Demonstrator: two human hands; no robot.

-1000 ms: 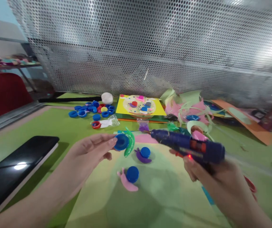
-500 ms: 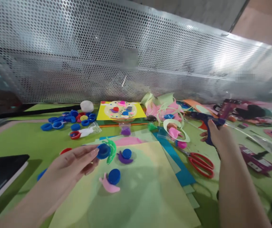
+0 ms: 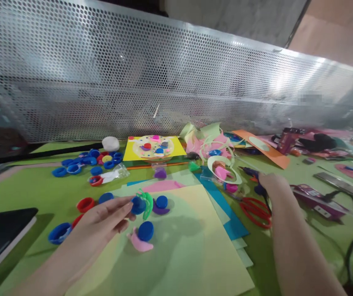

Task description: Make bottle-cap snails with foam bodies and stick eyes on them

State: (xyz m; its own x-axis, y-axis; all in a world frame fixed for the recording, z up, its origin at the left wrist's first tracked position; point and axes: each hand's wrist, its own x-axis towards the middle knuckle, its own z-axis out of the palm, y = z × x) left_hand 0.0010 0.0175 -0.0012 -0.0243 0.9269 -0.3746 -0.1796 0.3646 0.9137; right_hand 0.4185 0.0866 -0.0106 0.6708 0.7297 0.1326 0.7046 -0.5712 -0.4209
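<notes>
My left hand [image 3: 110, 213] pinches a blue bottle cap [image 3: 138, 205] with a curved strip of green clay [image 3: 147, 205] along its side, forming a snail. It hovers over the pale yellow paper sheet [image 3: 189, 255]. On that sheet lie a purple clay snail with a blue cap [image 3: 161, 202] and a pink clay snail [image 3: 141, 243] with a blue cap shell. My right hand [image 3: 272, 185] is closed around a dark blue glue gun [image 3: 251, 172], low over the table beside the red-handled scissors [image 3: 256, 211]. Most of its fingers are hidden behind the hand.
Loose bottle caps [image 3: 74, 168] lie at the left, near a black-covered book [image 3: 6, 230]. Behind the sheet are a yellow card [image 3: 130, 153] and paper scraps [image 3: 207, 142]. A perforated metal panel [image 3: 164, 74] borders the back. A purple power strip [image 3: 318, 201] with a cord lies right.
My right hand has lowered the glue gun towards the table and moved slightly left. My left hand, still holding the cap with green clay, has shifted a little right. The view has tilted slightly.
</notes>
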